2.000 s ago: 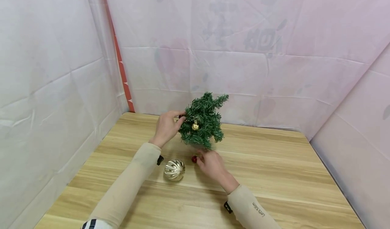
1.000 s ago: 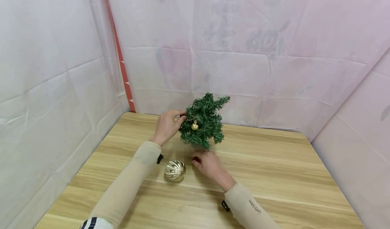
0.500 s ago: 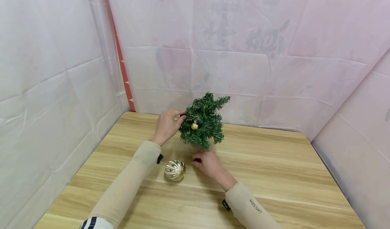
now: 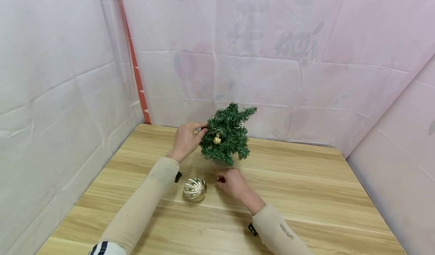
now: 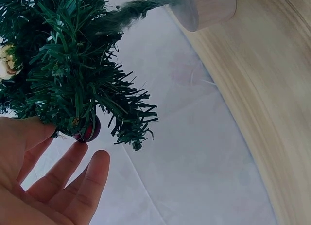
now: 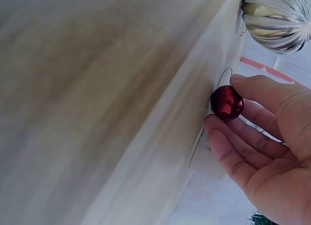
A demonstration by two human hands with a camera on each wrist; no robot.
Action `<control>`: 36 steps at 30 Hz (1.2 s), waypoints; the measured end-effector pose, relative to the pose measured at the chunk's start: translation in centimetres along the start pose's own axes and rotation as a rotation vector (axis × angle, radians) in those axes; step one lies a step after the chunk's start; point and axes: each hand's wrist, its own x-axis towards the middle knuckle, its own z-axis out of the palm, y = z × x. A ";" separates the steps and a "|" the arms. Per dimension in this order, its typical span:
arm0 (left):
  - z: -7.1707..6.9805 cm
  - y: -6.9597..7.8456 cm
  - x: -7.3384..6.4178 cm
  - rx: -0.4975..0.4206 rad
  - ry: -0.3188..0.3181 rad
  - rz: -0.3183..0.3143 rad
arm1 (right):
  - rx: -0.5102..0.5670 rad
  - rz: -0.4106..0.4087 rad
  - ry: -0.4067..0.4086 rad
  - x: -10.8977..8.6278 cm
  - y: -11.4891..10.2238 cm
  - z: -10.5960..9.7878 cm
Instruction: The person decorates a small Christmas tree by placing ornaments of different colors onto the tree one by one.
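A small green artificial Christmas tree (image 4: pixel 231 138) stands toward the back of the table. My left hand (image 4: pixel 186 141) pinches the tip of one of its left branches with thumb and forefinger. A dark red bauble (image 5: pixel 92 130) hangs there, right at my fingertips in the left wrist view. On the tree's front is a small gold bauble (image 4: pixel 217 139). Low in front of the tree, my right hand (image 4: pixel 237 183) holds a shiny red bauble (image 6: pixel 227 102) between thumb and fingers, close to the tabletop. A thin wire loop shows beside this bauble.
A larger ribbed gold bauble (image 4: pixel 195 189) lies on the wooden table (image 4: pixel 299 194), left of my right hand. The tree has a pale round base (image 5: pixel 214 8). White printed cloth (image 4: pixel 265 70) hangs behind the table and along both sides.
Two seconds ago the red bauble showed at my right fingertips; it now sits further inside the grasp, with the hand slightly shifted. My left hand stays at the branch.
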 end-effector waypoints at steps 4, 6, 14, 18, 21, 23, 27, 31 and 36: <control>-0.1 0.0 -0.1 -0.001 -0.009 0.000 | 0.000 0.010 0.007 -0.3 -0.1 0.0; -0.1 -0.1 -0.1 0.002 -0.012 0.003 | -0.001 0.016 0.002 -0.4 -0.2 -0.2; -0.4 0.1 -0.2 -0.005 -0.008 0.015 | 0.025 0.048 0.000 -1.2 -1.3 -1.3; -0.6 0.2 -0.3 -0.008 0.002 0.035 | 0.059 0.031 0.006 -1.4 -1.9 -2.1; -0.6 0.4 -0.4 -0.004 0.004 0.048 | 0.088 0.023 0.024 -1.5 -2.3 -2.7; -0.7 0.5 -0.5 -0.006 0.008 0.057 | 0.099 0.022 0.037 -1.6 -2.5 -3.1; -0.9 0.8 -0.8 -0.027 0.029 0.071 | 0.101 0.022 0.051 -1.6 -2.8 -3.8; -1.2 1.0 -1.0 -0.065 0.055 0.088 | 0.124 -0.017 0.088 -1.6 -3.1 -4.6; -1.2 1.3 -1.2 -0.098 0.095 0.140 | 0.140 -0.073 0.152 -1.7 -3.6 -5.9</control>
